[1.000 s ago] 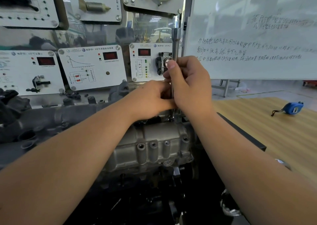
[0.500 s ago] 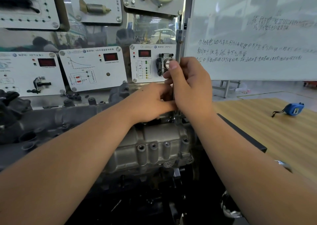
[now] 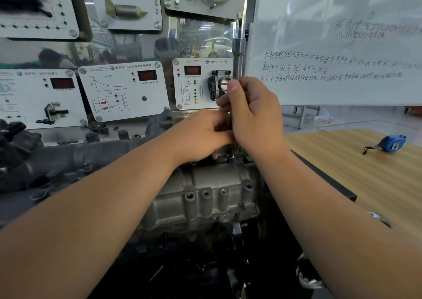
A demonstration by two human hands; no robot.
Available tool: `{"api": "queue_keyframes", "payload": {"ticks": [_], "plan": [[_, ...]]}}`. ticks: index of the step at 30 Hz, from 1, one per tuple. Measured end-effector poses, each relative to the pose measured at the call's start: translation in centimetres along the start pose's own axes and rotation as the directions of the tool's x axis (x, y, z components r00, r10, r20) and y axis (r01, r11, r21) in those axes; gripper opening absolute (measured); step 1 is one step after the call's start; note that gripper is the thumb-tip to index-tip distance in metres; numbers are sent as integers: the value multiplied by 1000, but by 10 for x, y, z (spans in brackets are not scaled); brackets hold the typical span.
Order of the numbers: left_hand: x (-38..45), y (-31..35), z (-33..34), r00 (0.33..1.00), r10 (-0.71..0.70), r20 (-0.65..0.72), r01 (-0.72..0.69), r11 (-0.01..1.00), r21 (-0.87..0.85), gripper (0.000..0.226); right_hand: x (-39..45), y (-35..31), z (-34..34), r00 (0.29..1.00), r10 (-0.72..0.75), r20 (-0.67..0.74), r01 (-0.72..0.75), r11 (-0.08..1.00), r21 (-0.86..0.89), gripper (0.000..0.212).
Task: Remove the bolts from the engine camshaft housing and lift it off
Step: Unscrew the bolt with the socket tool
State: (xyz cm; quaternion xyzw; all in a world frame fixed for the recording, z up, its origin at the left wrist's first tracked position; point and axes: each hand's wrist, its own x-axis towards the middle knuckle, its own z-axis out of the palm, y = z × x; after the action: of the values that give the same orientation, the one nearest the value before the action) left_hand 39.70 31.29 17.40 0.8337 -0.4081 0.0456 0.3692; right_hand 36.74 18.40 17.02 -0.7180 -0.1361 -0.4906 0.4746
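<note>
The right hand (image 3: 253, 113) grips an upright wrench shaft (image 3: 238, 61) whose tip meets the far edge of the camshaft housing (image 3: 205, 193); the left hand (image 3: 203, 134) pinches the shaft lower down, just beside it

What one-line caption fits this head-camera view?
Both hands, left and right, grip an upright socket wrench set on the far edge of a camshaft housing.
</note>
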Motion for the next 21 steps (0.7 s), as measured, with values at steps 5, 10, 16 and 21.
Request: {"api": "queue_keyframes", "payload": {"ticks": [5,10,16,21], "plan": [[0,2,-2,1000,12,-7,-12,1000,11,8,0,-2,0,1000,26,10,-27,997,79,12],[1,2,-1,1000,23,-13,-23,999,26,12,-1,-2,-2,999,6,-33,-5,999,44,10],[-2,1,-2,1000,26,1,-26,999,-25,4,-1,-2,-2,1000,6,11,-6,1000,2,31],[2,3,-2,999,25,-21,-24,999,34,15,-1,-2,-2,1000,3,17,-3,1000,23,9]]}}
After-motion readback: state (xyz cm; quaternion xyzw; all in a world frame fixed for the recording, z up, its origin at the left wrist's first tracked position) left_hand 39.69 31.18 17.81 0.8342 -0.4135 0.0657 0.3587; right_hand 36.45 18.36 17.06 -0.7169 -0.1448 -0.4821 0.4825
